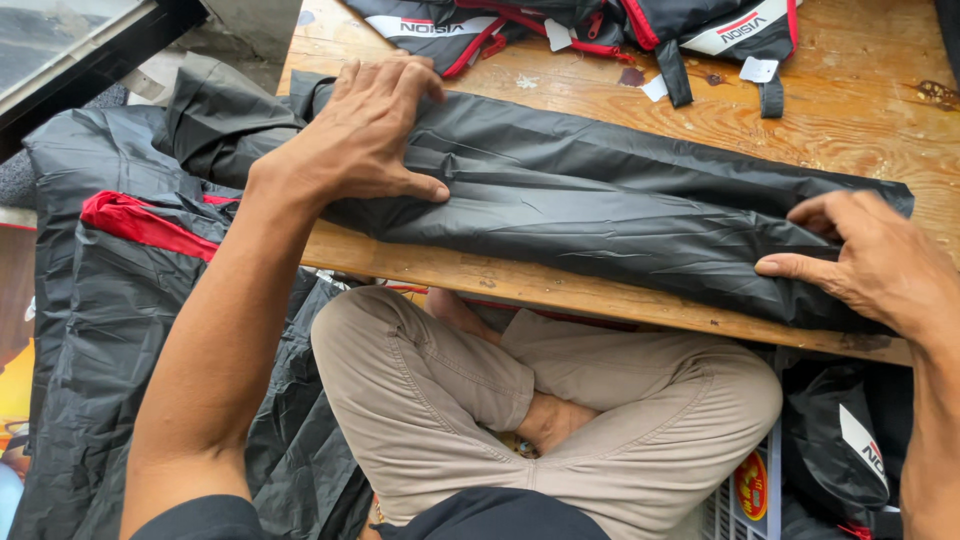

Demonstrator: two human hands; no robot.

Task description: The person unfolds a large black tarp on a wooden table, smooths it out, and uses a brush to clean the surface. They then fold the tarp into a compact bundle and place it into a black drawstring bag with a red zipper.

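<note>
A long strip of folded black waterproof fabric (pixel 600 210) lies across a low wooden table (pixel 860 90), running from upper left to lower right. My left hand (pixel 365 135) presses flat on its left part, fingers spread, thumb along the near fold. My right hand (pixel 880 265) rests on the fabric's right end near the table's front edge, fingers extended on the cloth. Neither hand grips anything; both lie on top of the fabric.
Black, red and white pouches (pixel 560 25) lie at the table's far edge. A heap of black fabric with a red trim (pixel 130 260) hangs off the left. My crossed legs in beige trousers (pixel 560 400) sit below the table. Another black pouch (pixel 840 440) lies lower right.
</note>
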